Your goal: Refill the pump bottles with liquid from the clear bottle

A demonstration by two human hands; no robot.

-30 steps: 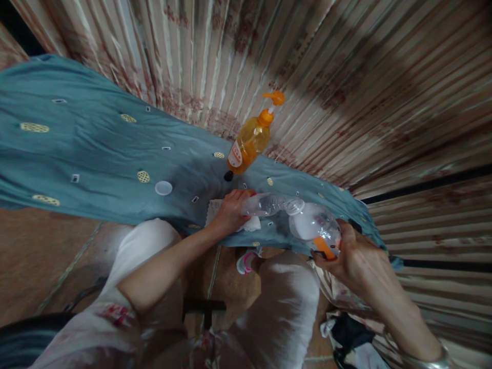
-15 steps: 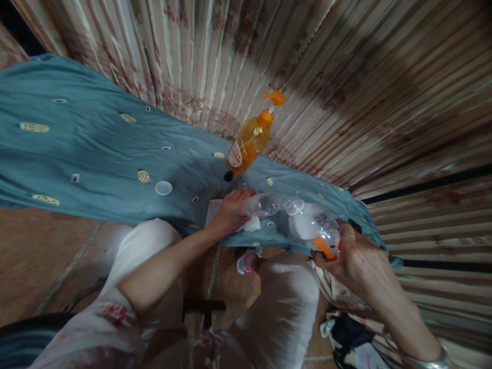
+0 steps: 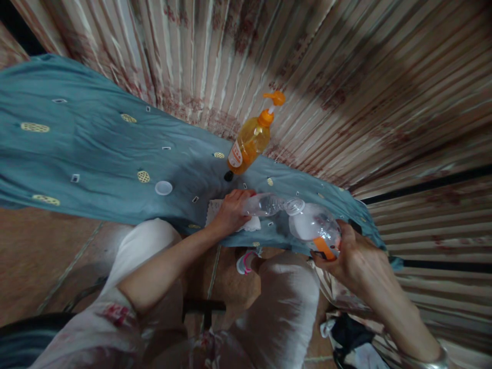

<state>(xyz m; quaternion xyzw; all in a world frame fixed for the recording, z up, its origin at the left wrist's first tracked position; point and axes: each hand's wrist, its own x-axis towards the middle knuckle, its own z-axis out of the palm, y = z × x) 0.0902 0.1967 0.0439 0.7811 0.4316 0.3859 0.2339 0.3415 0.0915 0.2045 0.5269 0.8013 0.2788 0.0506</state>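
A teal patterned cloth [image 3: 96, 148] covers the desk and hangs over its near edge, in front of a striped floral curtain [image 3: 326, 77]. A tall orange pump-dispenser bottle [image 3: 250, 141] stands at the far edge of the cloth.

The right hand [image 3: 355, 256] is raised over the right knee, forearm extended from the lower right. Its fingers [image 3: 338, 241] wrap the base of a large clear plastic bottle with an orange label [image 3: 315, 228], which is tilted with its open mouth toward the left.

The left hand [image 3: 230, 210] rests on the cloth, forearm angled up from the lower left. Its fingers close around a small clear plastic bottle [image 3: 265, 204], held slanted with its mouth at the mouth of the large bottle. A white folded cloth [image 3: 251, 224] lies under this hand.

A white round cap [image 3: 163, 188] and a small black cap [image 3: 228, 176] lie well apart on the cloth.
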